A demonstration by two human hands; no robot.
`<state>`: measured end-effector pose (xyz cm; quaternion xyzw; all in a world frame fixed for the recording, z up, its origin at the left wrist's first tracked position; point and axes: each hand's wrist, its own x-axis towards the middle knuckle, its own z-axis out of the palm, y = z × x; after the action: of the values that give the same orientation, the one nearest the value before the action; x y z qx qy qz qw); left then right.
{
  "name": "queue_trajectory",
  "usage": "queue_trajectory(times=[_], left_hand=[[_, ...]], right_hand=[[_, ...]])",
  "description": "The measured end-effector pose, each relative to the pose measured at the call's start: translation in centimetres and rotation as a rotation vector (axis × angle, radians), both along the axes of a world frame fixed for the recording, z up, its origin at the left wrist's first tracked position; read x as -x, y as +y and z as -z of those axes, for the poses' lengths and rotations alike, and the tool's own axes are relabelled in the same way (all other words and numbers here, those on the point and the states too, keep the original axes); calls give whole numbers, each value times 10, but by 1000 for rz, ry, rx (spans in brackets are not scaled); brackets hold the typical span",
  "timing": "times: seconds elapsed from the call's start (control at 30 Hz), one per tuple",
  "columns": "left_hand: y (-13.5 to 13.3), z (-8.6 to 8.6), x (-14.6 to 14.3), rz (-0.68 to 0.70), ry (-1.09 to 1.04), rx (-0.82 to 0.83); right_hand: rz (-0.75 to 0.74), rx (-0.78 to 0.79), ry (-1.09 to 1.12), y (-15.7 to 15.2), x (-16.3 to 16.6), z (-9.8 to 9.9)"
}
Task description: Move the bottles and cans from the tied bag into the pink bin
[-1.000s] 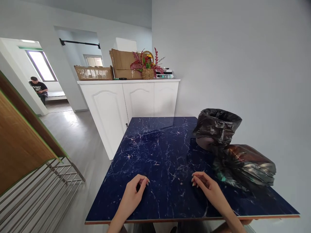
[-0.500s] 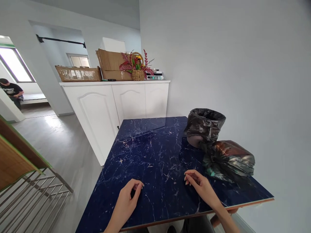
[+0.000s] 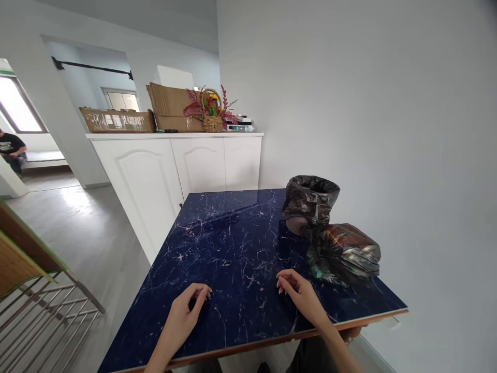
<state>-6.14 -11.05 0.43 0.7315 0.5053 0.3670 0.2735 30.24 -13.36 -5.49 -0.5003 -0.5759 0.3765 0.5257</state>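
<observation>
My left hand (image 3: pixel 184 312) rests on the dark blue marble-patterned table (image 3: pixel 233 248) near its front edge, thumb and fingertips drawn together in a loose loop with nothing in it. Farther right, my right hand (image 3: pixel 302 296) also lies on the tabletop, fingers curled and closed, holding nothing that I can see. Just beyond it sits a knotted, full black plastic bag (image 3: pixel 345 254), with reddish and pale contents showing through. Behind that bag stands a bin lined with a black plastic bag (image 3: pixel 310 199), its mouth open upward. Neither hand touches the bags.
A white cabinet (image 3: pixel 143 186) stands beyond the table, bearing cardboard boxes (image 3: pixel 116 120) and a flower basket (image 3: pixel 213 123). On the left is a metal rack chair (image 3: pixel 50 305). A grey wall (image 3: pixel 368 129) runs along the right. A person (image 3: pixel 12 147) sits far left.
The view has turned slightly right, so the table, bags and cabinet appear shifted left. Both hands keep nearly the same pose and place on the table.
</observation>
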Motion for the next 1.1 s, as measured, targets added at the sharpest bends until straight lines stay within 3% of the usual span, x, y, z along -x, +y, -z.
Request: queue_trajectory(times=[1.1], left_hand=[[3, -1, 1, -53, 1, 31]], right_hand=[[1, 15, -33, 0, 1, -8]])
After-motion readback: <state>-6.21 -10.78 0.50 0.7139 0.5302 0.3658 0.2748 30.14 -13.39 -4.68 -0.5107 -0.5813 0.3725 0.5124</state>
